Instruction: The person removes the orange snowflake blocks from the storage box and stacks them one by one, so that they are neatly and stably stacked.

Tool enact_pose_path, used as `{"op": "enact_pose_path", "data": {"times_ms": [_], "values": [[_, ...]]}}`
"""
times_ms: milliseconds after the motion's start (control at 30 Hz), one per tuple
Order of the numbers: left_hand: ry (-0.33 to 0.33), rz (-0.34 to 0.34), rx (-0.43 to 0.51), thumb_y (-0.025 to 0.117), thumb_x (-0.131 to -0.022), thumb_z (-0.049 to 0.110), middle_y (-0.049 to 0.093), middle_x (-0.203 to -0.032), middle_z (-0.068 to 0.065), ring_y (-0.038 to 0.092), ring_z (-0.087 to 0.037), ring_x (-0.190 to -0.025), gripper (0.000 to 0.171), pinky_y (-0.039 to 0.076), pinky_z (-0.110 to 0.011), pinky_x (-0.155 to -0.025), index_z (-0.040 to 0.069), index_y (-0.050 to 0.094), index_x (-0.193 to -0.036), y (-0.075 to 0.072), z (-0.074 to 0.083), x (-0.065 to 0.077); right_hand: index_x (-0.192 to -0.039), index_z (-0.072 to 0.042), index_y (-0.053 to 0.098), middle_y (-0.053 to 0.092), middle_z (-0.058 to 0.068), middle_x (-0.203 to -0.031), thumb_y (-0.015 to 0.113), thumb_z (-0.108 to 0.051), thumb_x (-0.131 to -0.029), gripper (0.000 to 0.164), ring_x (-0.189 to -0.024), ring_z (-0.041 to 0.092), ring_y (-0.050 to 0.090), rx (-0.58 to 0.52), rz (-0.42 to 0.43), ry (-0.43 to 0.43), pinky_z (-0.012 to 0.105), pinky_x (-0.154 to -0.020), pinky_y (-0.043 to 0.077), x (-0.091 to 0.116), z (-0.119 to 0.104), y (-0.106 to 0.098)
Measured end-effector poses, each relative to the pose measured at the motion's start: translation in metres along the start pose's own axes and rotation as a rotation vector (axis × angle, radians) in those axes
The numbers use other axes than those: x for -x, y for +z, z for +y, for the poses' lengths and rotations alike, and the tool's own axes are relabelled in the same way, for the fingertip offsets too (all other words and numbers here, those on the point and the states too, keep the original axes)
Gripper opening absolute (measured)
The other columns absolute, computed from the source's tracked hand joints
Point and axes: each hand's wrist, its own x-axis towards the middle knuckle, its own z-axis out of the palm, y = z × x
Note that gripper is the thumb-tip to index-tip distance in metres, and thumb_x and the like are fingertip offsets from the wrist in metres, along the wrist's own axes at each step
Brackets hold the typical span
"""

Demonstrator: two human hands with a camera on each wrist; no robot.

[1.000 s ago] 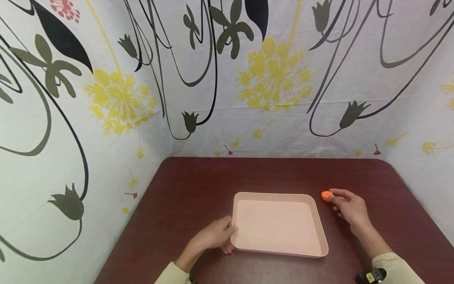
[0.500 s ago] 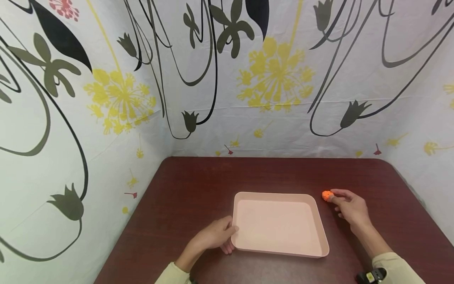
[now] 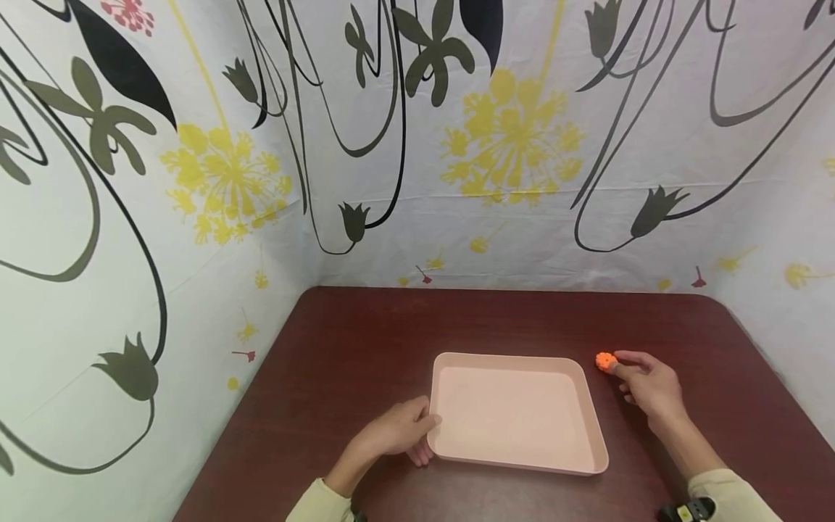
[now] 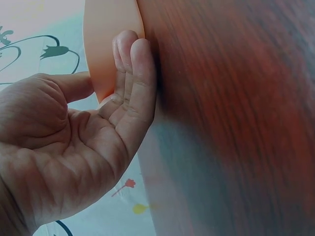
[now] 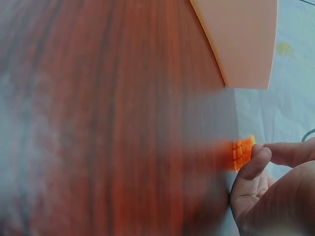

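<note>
A shallow pale-pink tray (image 3: 520,413) lies on the dark table, its inside bare. My left hand (image 3: 396,429) grips the tray's left edge, thumb over the rim and fingers against the outer side. In the left wrist view the tray's wall (image 4: 110,29) stands between thumb and fingers. Off the tray's far right corner, my right hand (image 3: 646,380) pinches a small orange bumpy piece (image 3: 605,362) between thumb and fingertips. Seen from the right wrist, the orange piece (image 5: 241,154) has ridged, segmented sides close to the tabletop; its exact kind cannot be told.
The reddish-brown wooden table (image 3: 365,326) has rounded far corners. White cloth (image 3: 417,167) printed with flowers and vines hangs along its back and sides. A black device (image 3: 688,510) is strapped at the right wrist, by a pale sleeve (image 3: 730,493).
The head view has shifted slightly, so everything appears a little further right. Both hands keep their hold, on the tray and the orange piece.
</note>
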Motion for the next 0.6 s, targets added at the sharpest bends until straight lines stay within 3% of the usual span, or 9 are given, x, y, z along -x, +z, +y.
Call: {"op": "enact_pose_path", "data": {"times_ms": [400,600], "values": [[0.0,0.002,-0.001,0.06,-0.109,0.023,0.071,-0.065,-0.013,0.071,-0.024,-0.054,0.026,0.065,-0.042,-0.051,0.005,0.053,-0.092,-0.005,-0.002,0.0,-0.141,-0.004,0.057,0.071,-0.025,-0.079,0.064,-0.036,-0.105,0.049,-0.067,0.006,0.064,-0.044,-0.012,-0.047,0.025,-0.058,0.059,0.008,0.0,-0.003],[0.014,0.036,-0.024,0.06,-0.109,0.03,0.073,-0.069,-0.015,0.073,-0.025,-0.058,0.032,0.066,-0.042,-0.054,0.001,0.061,-0.096,-0.02,-0.002,0.001,-0.14,-0.007,0.06,0.072,-0.023,-0.087,0.065,-0.047,-0.104,0.054,-0.071,0.01,0.069,0.043,0.029,-0.15,0.028,-0.058,0.061,0.022,-0.004,-0.01]]}}
